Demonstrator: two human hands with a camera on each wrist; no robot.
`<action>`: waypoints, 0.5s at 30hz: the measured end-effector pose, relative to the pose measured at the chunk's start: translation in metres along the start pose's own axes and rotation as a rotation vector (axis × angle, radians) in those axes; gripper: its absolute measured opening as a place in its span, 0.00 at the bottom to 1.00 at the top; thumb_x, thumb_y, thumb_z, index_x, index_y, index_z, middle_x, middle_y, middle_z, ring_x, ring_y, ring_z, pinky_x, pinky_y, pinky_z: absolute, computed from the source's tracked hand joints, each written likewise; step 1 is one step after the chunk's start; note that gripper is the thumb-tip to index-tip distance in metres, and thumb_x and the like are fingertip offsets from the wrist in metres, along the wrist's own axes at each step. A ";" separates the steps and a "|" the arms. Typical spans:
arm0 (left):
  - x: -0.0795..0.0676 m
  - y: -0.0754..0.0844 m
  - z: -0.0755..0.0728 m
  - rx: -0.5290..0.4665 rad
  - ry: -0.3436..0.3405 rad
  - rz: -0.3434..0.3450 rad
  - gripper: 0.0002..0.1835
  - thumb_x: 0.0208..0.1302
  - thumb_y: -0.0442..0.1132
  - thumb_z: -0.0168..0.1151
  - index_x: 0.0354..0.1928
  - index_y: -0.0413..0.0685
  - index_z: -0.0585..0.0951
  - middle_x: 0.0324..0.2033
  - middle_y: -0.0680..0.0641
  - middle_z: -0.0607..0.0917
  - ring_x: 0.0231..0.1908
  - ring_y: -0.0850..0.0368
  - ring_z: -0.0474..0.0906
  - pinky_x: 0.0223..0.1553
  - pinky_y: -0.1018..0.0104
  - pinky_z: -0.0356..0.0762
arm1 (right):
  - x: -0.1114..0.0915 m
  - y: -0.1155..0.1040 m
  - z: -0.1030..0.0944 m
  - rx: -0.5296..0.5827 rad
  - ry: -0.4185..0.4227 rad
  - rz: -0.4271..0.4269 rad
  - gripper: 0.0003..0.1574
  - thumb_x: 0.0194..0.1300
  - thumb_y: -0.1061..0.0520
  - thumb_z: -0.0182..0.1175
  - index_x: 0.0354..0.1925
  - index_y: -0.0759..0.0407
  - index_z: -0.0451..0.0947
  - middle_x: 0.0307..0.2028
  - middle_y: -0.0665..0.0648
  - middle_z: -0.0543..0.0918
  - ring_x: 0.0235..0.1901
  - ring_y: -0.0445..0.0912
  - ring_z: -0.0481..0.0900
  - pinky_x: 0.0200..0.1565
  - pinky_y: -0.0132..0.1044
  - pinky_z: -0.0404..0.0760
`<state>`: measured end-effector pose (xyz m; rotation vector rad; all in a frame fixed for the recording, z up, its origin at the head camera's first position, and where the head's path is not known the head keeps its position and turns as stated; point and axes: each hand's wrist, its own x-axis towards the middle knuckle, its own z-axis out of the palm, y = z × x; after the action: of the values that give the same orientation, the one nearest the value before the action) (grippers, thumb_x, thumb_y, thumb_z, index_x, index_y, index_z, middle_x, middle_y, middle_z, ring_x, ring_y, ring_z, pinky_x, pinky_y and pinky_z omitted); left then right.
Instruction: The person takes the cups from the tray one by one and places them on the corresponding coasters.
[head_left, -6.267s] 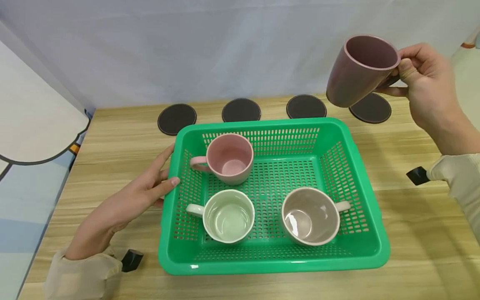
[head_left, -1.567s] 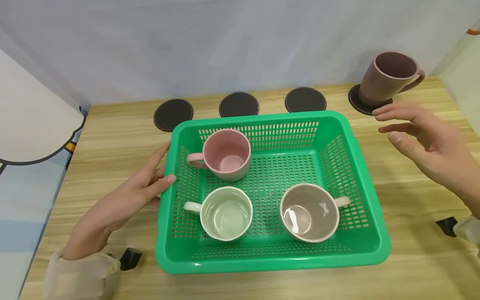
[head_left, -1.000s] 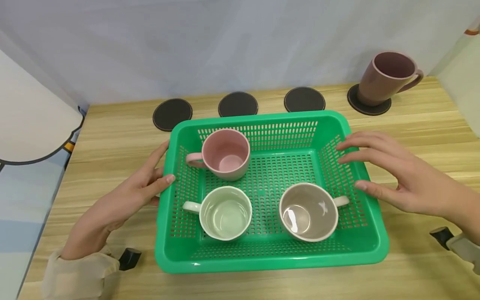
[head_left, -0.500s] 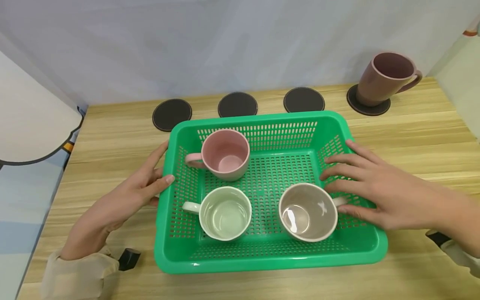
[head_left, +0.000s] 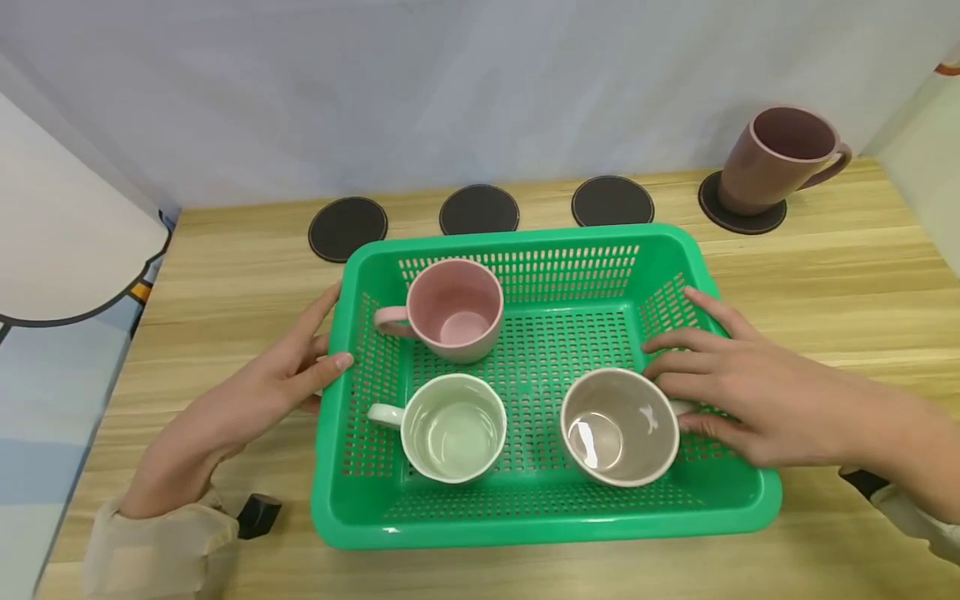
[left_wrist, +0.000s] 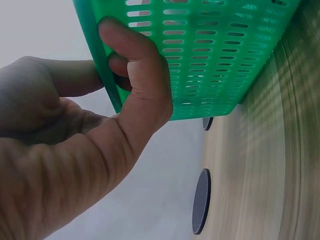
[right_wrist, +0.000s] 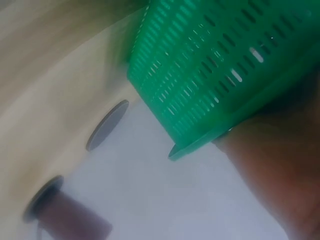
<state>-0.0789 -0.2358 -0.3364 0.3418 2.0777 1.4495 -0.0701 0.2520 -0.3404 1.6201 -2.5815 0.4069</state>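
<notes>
A green plastic basket [head_left: 547,531] holds a pink mug [head_left: 459,312], a pale green mug [head_left: 453,429] and a greyish-beige mug [head_left: 619,428]. My left hand [head_left: 281,383] grips the basket's left rim, thumb on top; its curled fingers [left_wrist: 147,85] show against the outer wall in the left wrist view. Reaching over the right rim, my right hand [head_left: 750,387] pinches the beige mug's handle between thumb and fingers, which mostly hide it. That mug stands upright on the basket floor. The right wrist view shows the basket wall hiding the fingers.
A mauve mug [head_left: 776,162] stands on the rightmost black coaster [head_left: 738,221]. Further black coasters [head_left: 348,229] lie in a row behind the basket on the wooden table [head_left: 225,275]. A pale cloth wall [head_left: 465,92] rises behind.
The mauve mug went from my right hand onto the rightmost coaster. That hand then let go, moved left over the basket and took the beige mug's handle. My left hand stayed put.
</notes>
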 end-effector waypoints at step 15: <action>0.000 0.000 -0.001 0.020 -0.038 -0.007 0.43 0.86 0.42 0.44 0.82 0.76 0.28 0.67 0.30 0.74 0.48 0.54 0.88 0.45 0.56 0.88 | 0.002 -0.003 0.006 0.013 0.022 0.005 0.09 0.63 0.53 0.67 0.41 0.42 0.79 0.35 0.33 0.84 0.38 0.33 0.86 0.81 0.38 0.41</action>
<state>-0.0790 -0.2365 -0.3359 0.3665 2.0624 1.4082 -0.0679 0.2473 -0.3449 1.6044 -2.5731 0.4404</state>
